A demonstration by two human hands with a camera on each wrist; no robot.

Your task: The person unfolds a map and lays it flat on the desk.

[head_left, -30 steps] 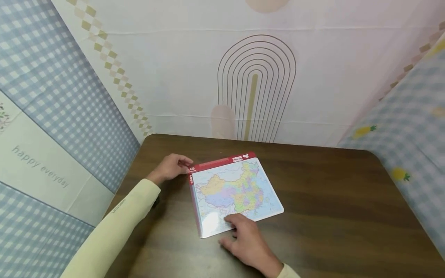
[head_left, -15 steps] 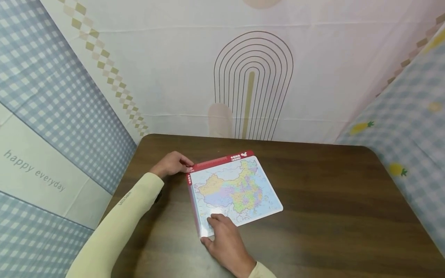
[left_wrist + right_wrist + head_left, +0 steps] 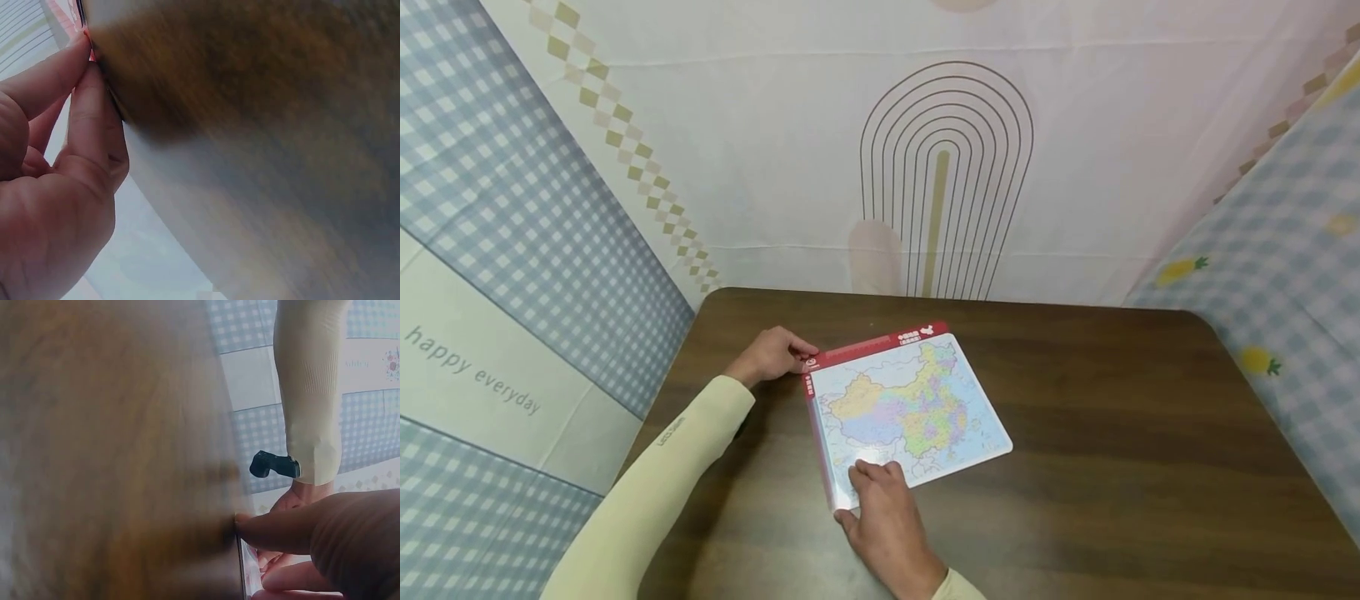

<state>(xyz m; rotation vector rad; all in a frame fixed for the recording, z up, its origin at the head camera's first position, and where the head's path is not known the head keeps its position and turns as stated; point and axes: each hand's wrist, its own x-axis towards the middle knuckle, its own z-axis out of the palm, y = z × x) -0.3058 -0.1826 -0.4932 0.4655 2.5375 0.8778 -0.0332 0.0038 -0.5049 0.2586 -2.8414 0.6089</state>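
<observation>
A thin map board [image 3: 917, 400] with a red band along its far edge lies slanted on the brown table. My left hand [image 3: 769, 353] pinches its far left corner between thumb and fingers; the left wrist view shows those fingertips [image 3: 82, 50] meeting at the red edge. At the near left corner, my right hand [image 3: 889, 525] grips the board, thumb at the edge and fingers bent over the printed face. In the right wrist view the right thumb [image 3: 275, 530] sits against the board's thin edge [image 3: 242, 569]. The right hand covers part of the map's lower left.
The wooden table [image 3: 1112, 450] stretches to the right of the board. Behind it hangs a pale cloth [image 3: 775, 150] with an arch print, and blue checked cloths [image 3: 572, 150] hang at both sides. A small black device [image 3: 275, 465] sits at the left sleeve's cuff.
My right hand has moved left along the near edge to the board's near left corner and taken hold there. My left fingers have closed on the far left corner. The board has barely moved.
</observation>
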